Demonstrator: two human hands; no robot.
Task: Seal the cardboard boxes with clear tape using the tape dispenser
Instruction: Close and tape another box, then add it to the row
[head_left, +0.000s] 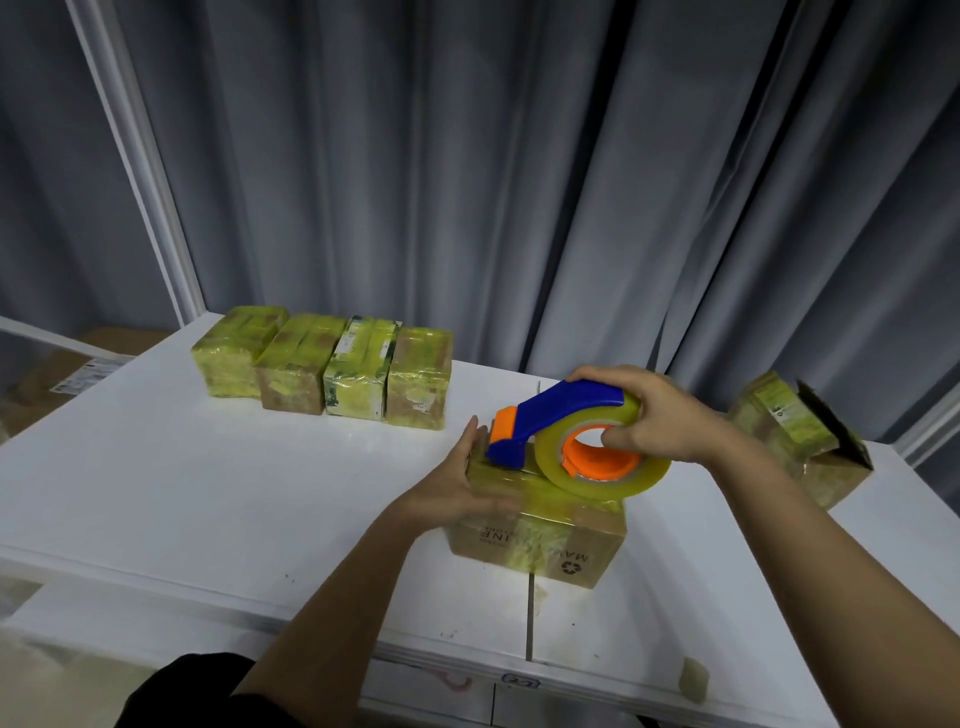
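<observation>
A small cardboard box (550, 540) with yellowish tape on its top sits on the white table (208, 493), near the front middle. My left hand (460, 480) lies flat against the box's left side and top edge, fingers straight. My right hand (657, 415) grips the blue and orange tape dispenser (561, 415), thumb inside the orange core. Its roll of clear tape (602, 467) rests on the box top, and the blue nose touches the box's far left edge.
Several taped boxes (322, 369) stand in a row at the back left of the table. An open-flapped box (800, 441) sits at the right edge. Grey curtains hang behind. Cardboard cartons (62, 379) lie on the floor at the left.
</observation>
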